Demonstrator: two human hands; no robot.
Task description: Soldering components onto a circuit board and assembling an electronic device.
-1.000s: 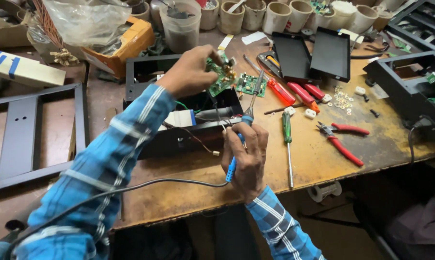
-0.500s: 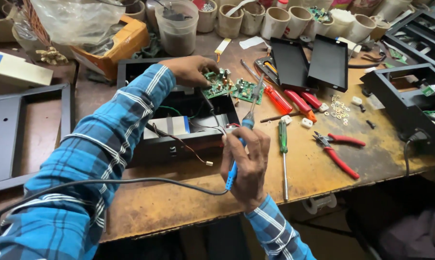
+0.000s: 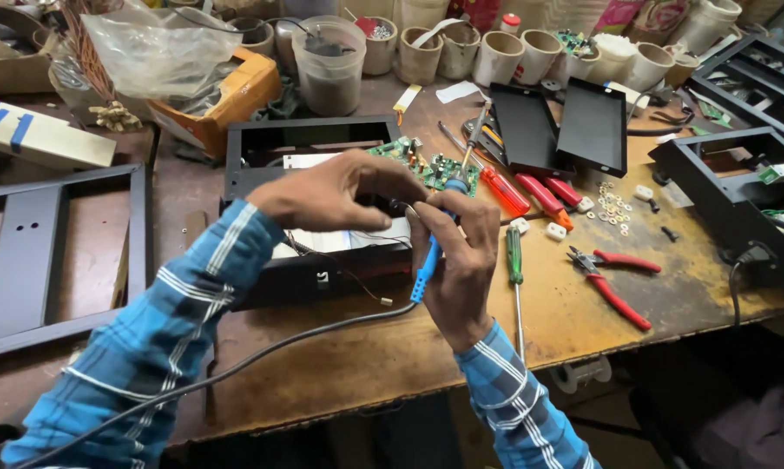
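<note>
The right hand (image 3: 458, 265) grips a blue soldering iron (image 3: 442, 217) like a pen, mid-frame, probably for fine tip control. Its long axis runs lower left to upper right, tip aimed at the green circuit board (image 3: 427, 165). The left hand (image 3: 338, 191) is curled shut, pinching thin wires over the black box (image 3: 314, 208), likely steadying them.

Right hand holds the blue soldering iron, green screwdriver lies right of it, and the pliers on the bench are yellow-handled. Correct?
Not quite: the pliers have red handles, as the head view shows. The right hand does hold the blue soldering iron, green screwdriver to its right.
</note>
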